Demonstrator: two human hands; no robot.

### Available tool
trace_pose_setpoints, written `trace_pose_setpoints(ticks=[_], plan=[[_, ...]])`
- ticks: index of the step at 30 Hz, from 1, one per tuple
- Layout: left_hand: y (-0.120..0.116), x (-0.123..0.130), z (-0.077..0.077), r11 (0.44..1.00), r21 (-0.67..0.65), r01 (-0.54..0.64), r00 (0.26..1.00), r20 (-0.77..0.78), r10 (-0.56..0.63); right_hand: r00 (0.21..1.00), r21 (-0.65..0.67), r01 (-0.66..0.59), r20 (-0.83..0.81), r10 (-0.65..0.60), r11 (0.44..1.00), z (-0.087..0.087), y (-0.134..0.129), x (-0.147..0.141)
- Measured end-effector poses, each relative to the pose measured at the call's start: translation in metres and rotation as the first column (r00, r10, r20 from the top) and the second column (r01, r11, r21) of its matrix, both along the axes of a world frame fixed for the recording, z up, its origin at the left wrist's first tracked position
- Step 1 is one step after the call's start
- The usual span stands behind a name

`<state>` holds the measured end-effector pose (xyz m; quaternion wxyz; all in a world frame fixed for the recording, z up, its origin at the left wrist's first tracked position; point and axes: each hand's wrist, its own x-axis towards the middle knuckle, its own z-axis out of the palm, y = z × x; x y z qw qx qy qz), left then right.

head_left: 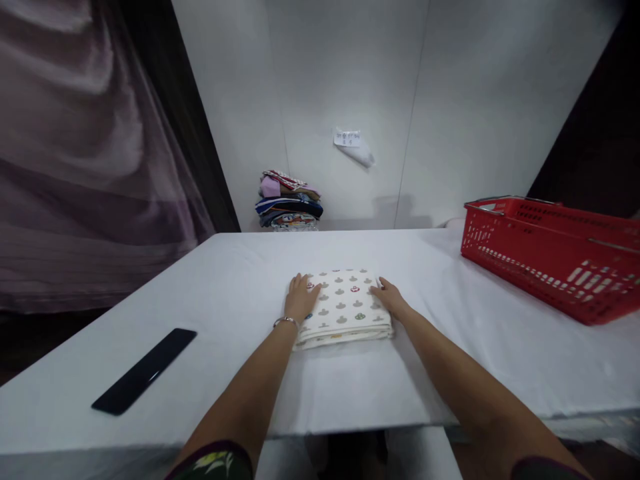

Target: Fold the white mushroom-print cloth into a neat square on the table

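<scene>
A folded white cloth with a print of grey, red, green and blue motifs lies in front of me on the white-covered table. Its layers show along the near edge. My left hand rests on the cloth's left side, thumb apart from the fingers and lying on top. On the opposite side, my right hand touches the right edge with its fingers stretched out. Neither hand is closed around the cloth. A silver bracelet circles my left wrist.
A dark flat slab lies at the left of the table. The red plastic basket stands at the right. Beyond the far edge is a stack of folded textiles against the white wall. A pinkish curtain hangs at left.
</scene>
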<state>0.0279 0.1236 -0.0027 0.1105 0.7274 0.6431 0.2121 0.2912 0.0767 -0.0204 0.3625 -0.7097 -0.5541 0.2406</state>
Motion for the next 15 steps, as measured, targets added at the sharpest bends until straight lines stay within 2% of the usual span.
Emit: trace_pose_setpoints(ticks=[2,6,9,13,15], plan=[[-0.001,-0.002,0.002,0.996,0.014,-0.093,0.993,0.077,0.091,0.989,-0.034,0.056,-0.134,-0.060,0.998,-0.003,-0.011,0.004],[0.000,-0.007,0.011,0.975,-0.114,-0.192,0.969,0.139,0.207,0.899,-0.034,0.093,-0.427,-0.098,0.995,-0.012,-0.026,0.007],[0.004,-0.016,0.021,0.955,-0.210,-0.209,0.962,0.129,0.239,0.842,0.019,0.066,-0.538,-0.046,0.998,-0.016,-0.031,0.010],[0.003,-0.028,0.028,0.888,-0.410,-0.208,0.940,0.168,0.298,0.773,0.042,-0.017,-0.633,0.040,0.999,-0.014,-0.035,0.015],[0.001,-0.029,0.030,0.877,-0.439,-0.195,0.938,0.177,0.297,0.756,0.027,-0.027,-0.653,0.038,0.999,-0.011,-0.035,0.015]])
